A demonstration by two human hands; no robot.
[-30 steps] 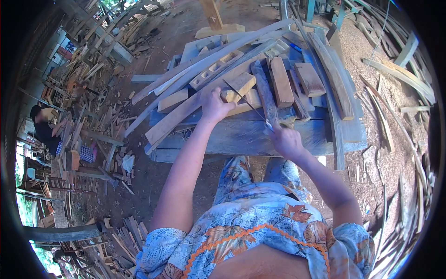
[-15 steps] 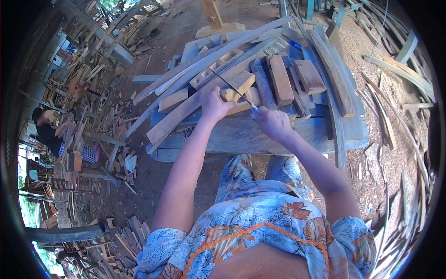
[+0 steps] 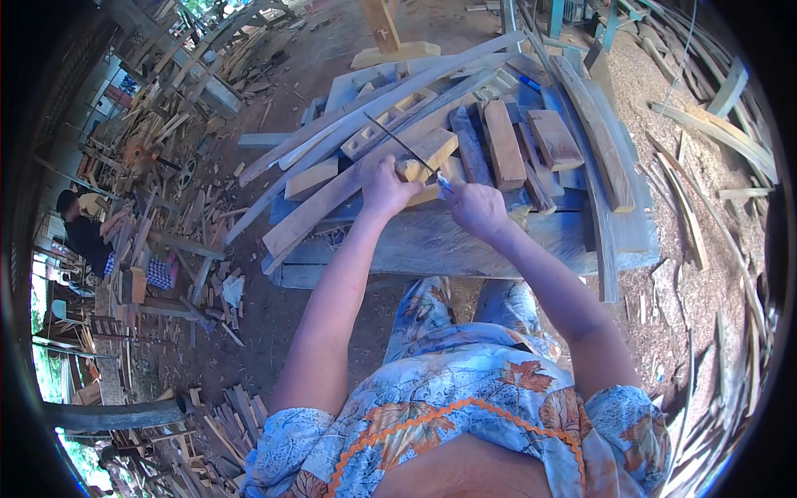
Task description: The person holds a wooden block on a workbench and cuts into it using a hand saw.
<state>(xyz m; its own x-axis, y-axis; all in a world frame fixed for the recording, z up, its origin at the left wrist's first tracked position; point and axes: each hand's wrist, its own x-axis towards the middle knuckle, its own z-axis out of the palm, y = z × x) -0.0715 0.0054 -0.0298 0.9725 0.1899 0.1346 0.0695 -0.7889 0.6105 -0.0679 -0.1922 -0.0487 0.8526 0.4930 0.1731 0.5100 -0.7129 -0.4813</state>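
Note:
My left hand (image 3: pixel 388 191) is closed around the near left end of a short wooden block (image 3: pixel 437 148), which rests on other timber on the workbench (image 3: pixel 548 241). My right hand (image 3: pixel 479 211) grips the pale handle of a long, thin, dark file (image 3: pixel 392 135). Its blade crosses the top of the block slantwise, pointing far left, just beyond my left fingers. Under my left wrist runs a long plank (image 3: pixel 320 207). A second block (image 3: pixel 502 145) lies to the right of the file.
Long curved strips (image 3: pixel 398 87) cross the bench's far left, beside a piece with square holes (image 3: pixel 382 127). More blocks (image 3: pixel 554 139) and a long board (image 3: pixel 594 133) lie on the right. A person (image 3: pixel 83 228) sits far left among scrap wood. Offcuts and shavings cover the ground at right.
My right hand has slid left and slightly forward, carrying the file farther across the block. My left hand and the block stay almost where they were.

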